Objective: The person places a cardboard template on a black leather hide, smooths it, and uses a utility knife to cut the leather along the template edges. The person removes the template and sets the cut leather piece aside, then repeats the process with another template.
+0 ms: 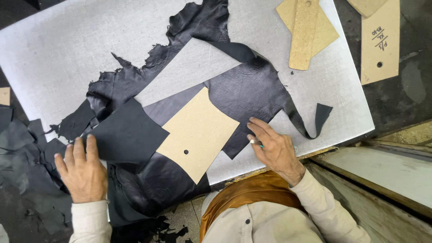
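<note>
**Cutting panels out of a black hide, roughly mid-way by the look of it**

While the tan card pattern (pixel 196 133) is lying flat on the black leather hide (pixel 252 96), the right hand (pixel 274 146) is resting beside its right edge, fingers curled round a thin pen-like tool (pixel 257 143) with the tip down on the leather. I'm guessing that's a knife or marker, too small to tell which. The left hand (pixel 82 168) is lying open, palm down, pressing on a separate dark cut piece (pixel 126 132) just left of the pattern.

Progress-wise, I'd judge it's partway: the hide is already showing straight-sided notches and a big angular gap near the middle where the grey cutting board (pixel 58 49) is showing through, and scraps (pixel 22 148) are piling up off the left edge. Whether the outline round the pattern is being traced or cut, I can't say.

Leather itself is looking thin, floppy, slightly glossy and wrinkled, with ragged natural edges up top and a loose strip (pixel 315 119) trailing off to the right. More card patterns (pixel 306 29) are sitting at the board's far corner.
</note>
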